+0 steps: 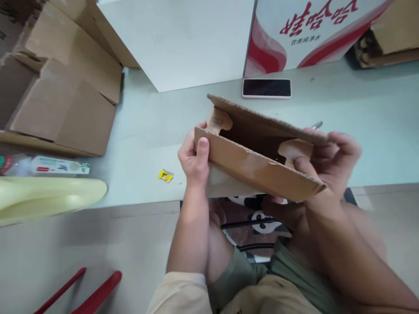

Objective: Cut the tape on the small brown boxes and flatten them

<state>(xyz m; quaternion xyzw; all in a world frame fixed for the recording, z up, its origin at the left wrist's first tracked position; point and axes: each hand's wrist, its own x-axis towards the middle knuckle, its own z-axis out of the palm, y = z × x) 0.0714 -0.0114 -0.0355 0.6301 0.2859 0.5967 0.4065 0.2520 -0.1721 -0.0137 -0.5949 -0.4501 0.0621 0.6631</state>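
A narrow brown cardboard box (250,168) is held tilted above the table's front edge, its top open and its inside dark. My left hand (194,157) grips the box's left end, thumb on the near wall and the other fingers behind. At the right end, my right hand (330,163) has its thumb against the small notched side flap (294,150), with its other fingers round the outside. A matching flap (219,120) stands at the left end. Behind the box, a small grey object (317,125) lies partly hidden.
On the pale table (147,131) lie a phone (266,88) and a yellow wrapped sweet (165,175). A white box (193,43) and a red-and-white printed carton (307,39) stand at the back. Large cardboard boxes (65,96) and a pale yellow object (52,194) are at left.
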